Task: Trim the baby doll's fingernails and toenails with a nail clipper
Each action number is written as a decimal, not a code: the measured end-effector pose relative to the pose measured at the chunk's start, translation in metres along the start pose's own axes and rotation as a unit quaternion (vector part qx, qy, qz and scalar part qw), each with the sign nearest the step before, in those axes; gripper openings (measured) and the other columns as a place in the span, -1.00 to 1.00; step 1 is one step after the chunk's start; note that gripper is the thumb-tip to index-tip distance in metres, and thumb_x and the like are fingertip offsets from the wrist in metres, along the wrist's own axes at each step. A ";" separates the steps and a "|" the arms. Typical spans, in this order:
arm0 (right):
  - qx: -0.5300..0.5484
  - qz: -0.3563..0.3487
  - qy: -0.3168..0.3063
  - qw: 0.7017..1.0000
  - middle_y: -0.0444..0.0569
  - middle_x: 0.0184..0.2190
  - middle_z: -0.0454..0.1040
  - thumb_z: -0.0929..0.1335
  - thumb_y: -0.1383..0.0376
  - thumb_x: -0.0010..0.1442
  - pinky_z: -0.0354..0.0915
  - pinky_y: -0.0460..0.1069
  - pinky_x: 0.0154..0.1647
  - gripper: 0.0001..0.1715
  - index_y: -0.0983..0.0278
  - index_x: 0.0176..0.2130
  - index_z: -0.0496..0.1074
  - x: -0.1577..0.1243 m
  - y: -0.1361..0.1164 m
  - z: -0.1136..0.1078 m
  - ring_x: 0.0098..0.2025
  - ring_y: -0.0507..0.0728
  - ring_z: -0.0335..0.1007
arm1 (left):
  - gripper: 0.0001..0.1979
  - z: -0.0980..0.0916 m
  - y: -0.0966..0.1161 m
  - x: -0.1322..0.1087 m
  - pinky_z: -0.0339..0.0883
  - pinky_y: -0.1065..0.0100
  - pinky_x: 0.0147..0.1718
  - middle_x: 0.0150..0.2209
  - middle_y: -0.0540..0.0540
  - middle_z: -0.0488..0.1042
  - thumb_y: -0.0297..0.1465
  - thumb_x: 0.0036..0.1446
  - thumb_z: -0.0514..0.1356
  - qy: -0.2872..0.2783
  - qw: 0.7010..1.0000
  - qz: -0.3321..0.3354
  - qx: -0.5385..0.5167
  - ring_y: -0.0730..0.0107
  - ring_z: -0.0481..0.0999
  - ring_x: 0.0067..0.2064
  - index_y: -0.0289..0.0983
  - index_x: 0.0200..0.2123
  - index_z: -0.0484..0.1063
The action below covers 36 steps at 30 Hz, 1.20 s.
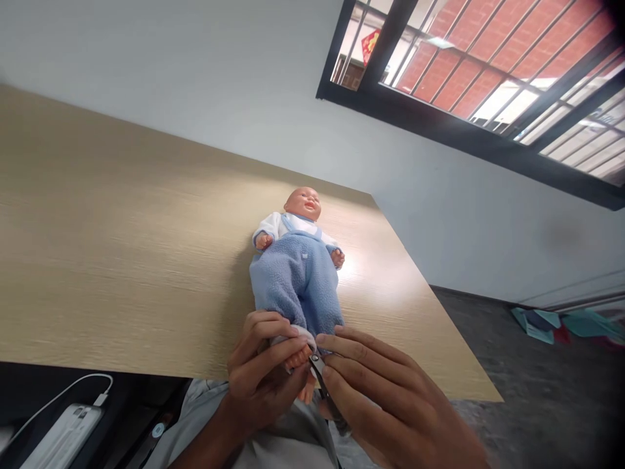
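Note:
A baby doll (pixel 297 267) in a blue fleece romper and white shirt lies on its back on the wooden table (pixel 122 260), head toward the wall. My left hand (pixel 258 378) is closed around the doll's bare foot at the table's near edge. My right hand (pixel 385 397) pinches a small metal nail clipper (pixel 325 384), whose tip sits against the doll's toes. The doll's other foot is partly hidden behind my fingers.
A white power bank with a white cable (pixel 63 426) lies at the lower left, below the table edge. A barred window (pixel 488 71) is in the wall at upper right. Teal items (pixel 547 322) lie on the dark floor at right.

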State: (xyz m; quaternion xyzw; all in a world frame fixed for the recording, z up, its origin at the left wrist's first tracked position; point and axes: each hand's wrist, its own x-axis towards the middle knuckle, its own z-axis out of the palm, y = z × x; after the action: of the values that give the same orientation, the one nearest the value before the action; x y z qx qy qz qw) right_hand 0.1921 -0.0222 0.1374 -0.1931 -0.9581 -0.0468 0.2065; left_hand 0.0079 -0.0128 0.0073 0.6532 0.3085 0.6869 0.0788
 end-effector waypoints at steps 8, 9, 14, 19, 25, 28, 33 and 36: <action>-0.078 0.007 0.003 0.997 0.01 -0.19 0.71 0.26 0.51 0.42 0.53 0.14 0.23 -0.70 0.33 -0.15 0.56 0.008 -0.015 0.004 0.02 0.20 0.64 | -0.81 0.000 0.000 0.001 0.54 0.11 -0.11 -0.17 -0.12 0.52 -0.54 0.23 0.30 0.007 1.000 0.001 -0.012 0.20 0.52 -0.08 -0.25 -0.09 0.56; -0.083 0.005 0.000 0.997 -0.01 -0.21 0.70 0.26 0.52 0.41 0.53 0.14 0.22 -0.70 0.32 -0.17 0.56 0.008 -0.016 0.004 -0.01 0.19 0.64 | -0.81 0.000 0.000 0.002 0.54 0.11 -0.11 -0.17 -0.12 0.52 -0.55 0.24 0.30 0.006 1.000 0.004 -0.013 0.21 0.52 -0.08 -0.25 -0.09 0.55; -0.082 0.001 0.001 0.997 0.00 -0.30 0.68 0.26 0.56 0.38 0.58 0.11 -0.01 -0.70 0.34 -0.19 0.54 0.003 -0.017 0.007 -0.23 0.16 0.64 | -0.82 0.000 0.001 0.004 0.54 0.12 -0.12 -0.15 -0.12 0.52 -0.54 0.25 0.30 0.000 1.000 -0.001 -0.008 0.20 0.51 -0.08 -0.24 -0.09 0.55; -0.002 0.085 0.164 0.983 0.02 -0.37 0.65 0.37 0.33 0.42 0.60 0.04 -0.15 -0.85 0.39 -0.11 0.52 -0.016 -0.018 0.028 -0.29 0.14 0.66 | -0.84 0.001 0.002 0.004 0.54 0.14 -0.13 -0.18 -0.13 0.52 -0.54 0.23 0.34 0.010 1.000 -0.003 -0.014 0.20 0.51 -0.10 -0.26 -0.12 0.55; 0.081 0.095 0.199 0.972 0.14 -0.20 0.68 0.39 0.44 0.35 0.62 0.09 -0.02 -0.74 0.41 0.04 0.47 -0.027 -0.016 0.049 -0.08 0.20 0.67 | -0.81 0.002 0.000 0.002 0.52 0.14 -0.11 -0.15 -0.12 0.49 -0.56 0.17 0.38 0.034 0.998 -0.023 -0.049 0.24 0.51 -0.10 -0.30 -0.13 0.56; 0.064 0.062 0.165 0.982 0.17 -0.22 0.68 0.32 0.51 0.34 0.62 0.15 -0.03 -0.75 0.44 0.00 0.48 -0.021 -0.013 0.047 -0.07 0.22 0.66 | -0.81 0.001 0.000 0.002 0.51 0.17 -0.11 -0.16 -0.11 0.49 -0.59 0.15 0.39 0.035 0.997 -0.026 -0.059 0.26 0.50 -0.10 -0.31 -0.17 0.57; 0.026 0.034 0.172 0.984 0.11 -0.35 0.67 0.36 0.58 0.28 0.63 0.09 -0.18 -0.83 0.45 -0.13 0.50 -0.011 -0.012 0.044 -0.23 0.17 0.67 | -0.81 0.000 -0.001 0.002 0.51 0.15 -0.11 -0.17 -0.10 0.50 -0.58 0.15 0.40 0.029 0.997 -0.025 -0.063 0.25 0.49 -0.10 -0.29 -0.17 0.58; 0.016 0.021 0.182 0.983 0.13 -0.35 0.68 0.40 0.59 0.24 0.63 0.12 -0.17 -0.85 0.45 -0.17 0.50 -0.013 -0.013 0.049 -0.23 0.19 0.68 | -0.81 0.000 -0.002 0.002 0.51 0.16 -0.13 -0.18 -0.09 0.50 -0.58 0.15 0.41 0.029 0.997 -0.022 -0.065 0.25 0.49 -0.10 -0.28 -0.17 0.58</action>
State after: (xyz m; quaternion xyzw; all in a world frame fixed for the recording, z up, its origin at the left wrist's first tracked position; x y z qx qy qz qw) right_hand 0.1796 -0.0300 0.0876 -0.1977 -0.9011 -0.0614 0.3811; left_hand 0.0075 -0.0102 0.0081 0.6195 0.2793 0.7224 0.1274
